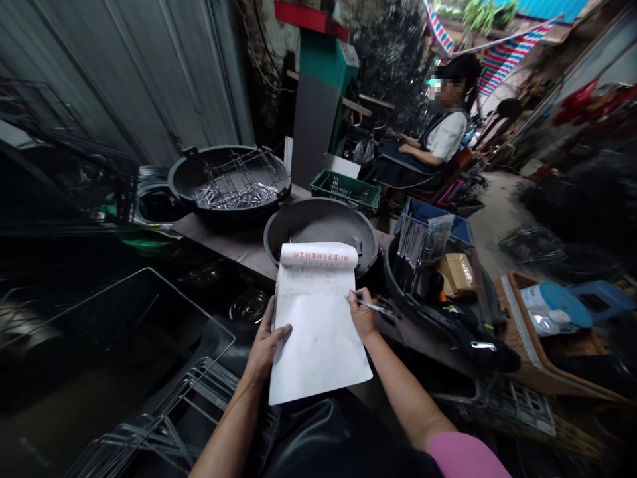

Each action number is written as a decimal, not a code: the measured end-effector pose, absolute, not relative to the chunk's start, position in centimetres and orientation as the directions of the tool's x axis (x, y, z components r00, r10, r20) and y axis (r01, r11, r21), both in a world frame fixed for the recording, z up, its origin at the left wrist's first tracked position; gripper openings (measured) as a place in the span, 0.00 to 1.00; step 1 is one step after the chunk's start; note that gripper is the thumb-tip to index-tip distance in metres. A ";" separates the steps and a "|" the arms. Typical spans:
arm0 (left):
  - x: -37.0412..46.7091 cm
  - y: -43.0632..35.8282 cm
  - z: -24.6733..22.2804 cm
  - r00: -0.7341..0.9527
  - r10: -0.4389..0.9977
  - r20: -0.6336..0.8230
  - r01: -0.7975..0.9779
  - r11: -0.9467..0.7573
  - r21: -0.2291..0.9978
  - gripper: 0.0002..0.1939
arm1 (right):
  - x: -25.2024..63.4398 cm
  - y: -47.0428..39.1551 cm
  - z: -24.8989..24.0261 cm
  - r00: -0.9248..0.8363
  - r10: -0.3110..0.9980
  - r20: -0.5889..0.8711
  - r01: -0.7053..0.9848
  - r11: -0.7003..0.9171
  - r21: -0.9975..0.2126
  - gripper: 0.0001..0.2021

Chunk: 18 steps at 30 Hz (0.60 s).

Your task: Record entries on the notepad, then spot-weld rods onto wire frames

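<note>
The left hand [267, 335] is clamped on the 9 o'clock edge of a paper pad [321, 345], thumb lying on top. The right hand [362, 315] is curled closed around a pen [379, 308] at the pad's 3 o'clock edge. The pad is held out in front of the body, its long axis running nearly from 12 to 6, with the upper sheet rolled back at 12. The pen points between 9 and 10, its tail between 3 and 4. A dark pan [328, 216] sits beyond the pad at 12 o'clock; another pan [229, 211], holding metal wire pieces [239, 192], stands at 11.
</note>
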<state>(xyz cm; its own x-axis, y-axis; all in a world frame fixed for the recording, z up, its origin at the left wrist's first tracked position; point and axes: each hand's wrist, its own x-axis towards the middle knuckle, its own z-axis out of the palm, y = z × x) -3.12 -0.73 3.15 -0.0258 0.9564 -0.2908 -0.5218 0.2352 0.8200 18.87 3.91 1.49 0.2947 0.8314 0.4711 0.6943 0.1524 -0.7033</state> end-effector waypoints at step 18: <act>-3.1 -0.8 3.4 -0.049 0.951 -0.304 -0.498 0.241 0.833 0.40 | 18.9 3.8 1.7 0.309 0.813 0.494 0.721 0.138 -0.679 0.11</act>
<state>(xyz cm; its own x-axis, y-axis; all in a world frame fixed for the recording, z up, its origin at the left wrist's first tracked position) -3.08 -0.76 3.45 -0.0491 0.9514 -0.3041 -0.4979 0.2407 0.8332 18.88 3.79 1.74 0.3090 0.8128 0.4939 0.7212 0.1383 -0.6788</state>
